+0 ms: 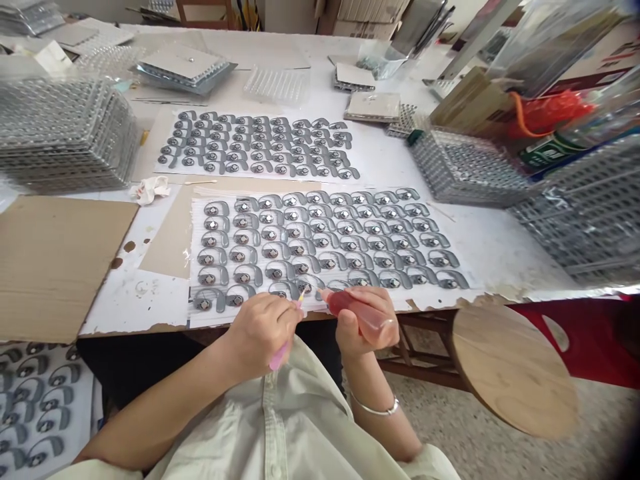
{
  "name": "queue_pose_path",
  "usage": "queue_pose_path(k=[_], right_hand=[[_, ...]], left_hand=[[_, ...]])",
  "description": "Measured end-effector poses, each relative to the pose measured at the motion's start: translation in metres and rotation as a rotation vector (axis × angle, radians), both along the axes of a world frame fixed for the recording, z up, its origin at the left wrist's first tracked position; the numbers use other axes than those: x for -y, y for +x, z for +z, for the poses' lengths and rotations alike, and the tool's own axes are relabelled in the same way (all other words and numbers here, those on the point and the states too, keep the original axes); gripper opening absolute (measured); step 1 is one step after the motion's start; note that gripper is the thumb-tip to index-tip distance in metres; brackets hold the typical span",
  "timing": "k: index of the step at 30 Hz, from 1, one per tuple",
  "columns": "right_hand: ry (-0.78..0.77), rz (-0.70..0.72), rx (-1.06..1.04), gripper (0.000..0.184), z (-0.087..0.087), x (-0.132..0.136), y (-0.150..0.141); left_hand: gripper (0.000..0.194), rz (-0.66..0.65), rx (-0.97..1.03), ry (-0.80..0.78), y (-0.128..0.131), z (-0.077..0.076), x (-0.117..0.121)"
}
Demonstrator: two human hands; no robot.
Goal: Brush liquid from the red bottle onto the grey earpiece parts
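Note:
My left hand is closed around a thin pink stick, its tip pointing at the small grey parts at the near edge of a white sheet. My right hand is closed on a small squeeze bottle of reddish liquid, nozzle aimed left toward the stick's tip. The sheet carries rows of several grey hook-shaped parts with shiny round centres. A silver bracelet sits on my right wrist.
A second sheet of the same parts lies farther back. Stacks of clear plastic trays stand at left, more trays at right. Brown cardboard lies left. A round wooden stool stands at right. Another parts sheet lies low left.

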State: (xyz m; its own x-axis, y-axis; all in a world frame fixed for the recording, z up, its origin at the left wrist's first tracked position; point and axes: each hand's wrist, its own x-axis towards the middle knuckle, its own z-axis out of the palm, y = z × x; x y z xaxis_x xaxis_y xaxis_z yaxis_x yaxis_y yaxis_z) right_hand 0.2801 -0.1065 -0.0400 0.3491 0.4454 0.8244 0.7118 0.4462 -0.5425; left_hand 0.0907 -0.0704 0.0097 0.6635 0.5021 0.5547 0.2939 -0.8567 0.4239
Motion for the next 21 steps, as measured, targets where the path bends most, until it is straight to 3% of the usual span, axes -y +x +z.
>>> queue_pose_path(k=[21], right_hand=[[-0.043, 0.036, 0.044, 0.021, 0.0010, 0.0000, 0.0016]], left_hand=[[0.023, 0.007, 0.004, 0.017, 0.0005, 0.0012, -0.0005]])
